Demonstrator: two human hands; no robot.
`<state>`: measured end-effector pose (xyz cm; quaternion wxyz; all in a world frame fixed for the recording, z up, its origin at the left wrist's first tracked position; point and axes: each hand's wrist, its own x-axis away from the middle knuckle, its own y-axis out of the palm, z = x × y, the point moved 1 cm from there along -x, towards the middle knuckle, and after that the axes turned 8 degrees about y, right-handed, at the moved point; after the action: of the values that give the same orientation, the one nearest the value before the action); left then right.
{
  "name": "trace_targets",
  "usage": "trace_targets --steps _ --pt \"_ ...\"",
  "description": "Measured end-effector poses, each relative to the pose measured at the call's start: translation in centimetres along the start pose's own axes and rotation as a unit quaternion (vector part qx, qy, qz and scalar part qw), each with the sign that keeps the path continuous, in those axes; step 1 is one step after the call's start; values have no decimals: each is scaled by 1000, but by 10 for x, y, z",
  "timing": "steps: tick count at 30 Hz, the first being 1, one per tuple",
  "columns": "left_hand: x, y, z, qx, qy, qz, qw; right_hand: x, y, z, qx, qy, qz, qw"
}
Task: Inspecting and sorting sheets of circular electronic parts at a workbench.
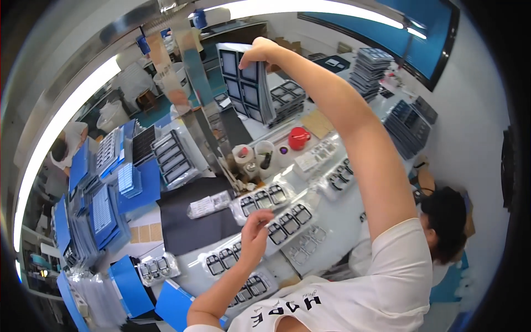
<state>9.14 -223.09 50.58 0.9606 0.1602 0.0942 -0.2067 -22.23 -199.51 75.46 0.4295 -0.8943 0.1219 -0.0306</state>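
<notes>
My right arm stretches far forward. My right hand (pixel 259 53) is closed over the top edge of an upright stack of dark-framed trays (pixel 241 88) with pale panels. Nearer to me, my left hand (pixel 256 229) has its fingers bent together above the bench. Whatever they may pinch is too small or hidden to make out. Right beside those fingers lies a clear blister tray (pixel 289 224) with several black rounded frames. Another such tray (pixel 265 198) sits just beyond the hand, and a further one (pixel 221 261) lies at its near left.
A red container (pixel 299 138) and white cups (pixel 264 155) stand mid-bench. A metal post (pixel 191 72) rises at the left of the held stack. Stacked trays (pixel 369 72) stand at the back right. A co-worker (pixel 442 227) sits at the right. Blue sheets (pixel 131 288) lie at the left.
</notes>
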Motion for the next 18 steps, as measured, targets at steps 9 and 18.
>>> trace_targets --steps 9,18 --pt "76 127 -115 566 -401 85 715 301 -94 -14 115 50 -182 975" --pt "241 211 -2 614 -315 -122 713 599 -162 120 58 161 -45 984"
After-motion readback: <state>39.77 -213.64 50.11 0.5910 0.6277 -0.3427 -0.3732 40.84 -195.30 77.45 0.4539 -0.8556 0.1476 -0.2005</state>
